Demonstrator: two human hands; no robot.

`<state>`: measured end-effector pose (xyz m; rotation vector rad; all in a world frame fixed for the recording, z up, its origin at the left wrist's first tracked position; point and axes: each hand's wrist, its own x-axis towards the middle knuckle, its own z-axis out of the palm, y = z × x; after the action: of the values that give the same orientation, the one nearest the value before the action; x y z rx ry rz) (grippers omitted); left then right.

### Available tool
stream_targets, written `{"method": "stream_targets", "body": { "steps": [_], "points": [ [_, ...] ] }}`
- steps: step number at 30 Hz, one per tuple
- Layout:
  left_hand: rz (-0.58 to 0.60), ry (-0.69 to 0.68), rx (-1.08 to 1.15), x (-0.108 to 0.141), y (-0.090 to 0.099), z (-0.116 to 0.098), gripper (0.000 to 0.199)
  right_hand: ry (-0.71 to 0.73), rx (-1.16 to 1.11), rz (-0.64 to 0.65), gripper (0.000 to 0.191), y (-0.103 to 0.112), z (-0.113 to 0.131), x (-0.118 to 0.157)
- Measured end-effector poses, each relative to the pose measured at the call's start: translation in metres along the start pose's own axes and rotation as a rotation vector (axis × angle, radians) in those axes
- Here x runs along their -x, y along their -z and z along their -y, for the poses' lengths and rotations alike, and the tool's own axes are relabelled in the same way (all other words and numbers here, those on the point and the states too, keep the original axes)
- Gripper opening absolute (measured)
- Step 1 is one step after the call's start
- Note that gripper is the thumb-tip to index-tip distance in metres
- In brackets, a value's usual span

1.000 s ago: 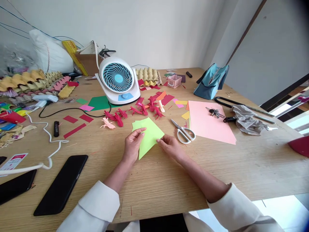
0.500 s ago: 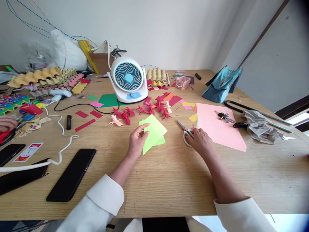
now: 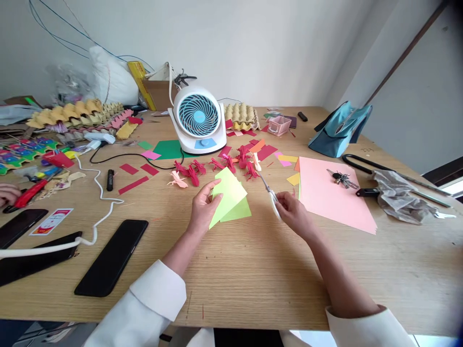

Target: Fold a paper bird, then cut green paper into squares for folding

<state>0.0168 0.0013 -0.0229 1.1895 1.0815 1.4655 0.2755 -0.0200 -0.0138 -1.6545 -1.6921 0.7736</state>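
Between thumb and fingers, my left hand (image 3: 203, 206) pinches a sheet of light green paper (image 3: 230, 192). Under its lower right part, another green sheet (image 3: 239, 211) rests on the table. My right hand (image 3: 292, 212) grips a pair of scissors (image 3: 272, 196) by the white handles, blades pointing away and to the left. The scissors are clear of the green paper. Just beyond the paper sit several folded red paper figures (image 3: 193, 174) and a pale pink one (image 3: 177, 180). To the right of my right hand lies a stack of pink paper (image 3: 333, 197).
A white fan (image 3: 198, 120) stands at the back. Keys (image 3: 343, 179) weigh on the pink stack, with a blue bag (image 3: 340, 131) behind. Left are a black phone (image 3: 112, 258), a marker (image 3: 110, 180) and a white cord (image 3: 97, 212). Another person's hand (image 3: 9, 193) shows at the left edge.
My right hand has lifted the scissors off the table. My left hand has raised and turned the top green sheet slightly, apart from the one beneath. The view has shifted a little left.
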Motion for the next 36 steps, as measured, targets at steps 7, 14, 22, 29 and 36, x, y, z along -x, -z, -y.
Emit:
{"method": "stream_targets", "body": {
  "steps": [7, 14, 22, 29, 36],
  "points": [
    [0.018, -0.039, 0.039, -0.002, 0.005, -0.018, 0.062, 0.002, -0.23, 0.319, 0.037, -0.008, 0.021, 0.012],
    [-0.019, -0.064, 0.006, -0.004, 0.011, -0.032, 0.066, 0.038, -0.231, 0.586, 0.043, -0.006, 0.025, 0.019],
    [-0.001, -0.05, 0.032, -0.003, 0.011, -0.036, 0.073, -0.016, -0.322, 0.712, 0.051, -0.011, 0.032, 0.024],
    [0.06, -0.048, 0.076, -0.003, 0.01, -0.033, 0.07, -0.03, -0.441, 0.752, 0.056, -0.013, 0.036, 0.026],
    [0.119, 0.112, 0.063, -0.001, 0.011, -0.028, 0.045, -0.035, -0.492, 0.721, 0.055, -0.015, 0.037, 0.028]
  ]
}}
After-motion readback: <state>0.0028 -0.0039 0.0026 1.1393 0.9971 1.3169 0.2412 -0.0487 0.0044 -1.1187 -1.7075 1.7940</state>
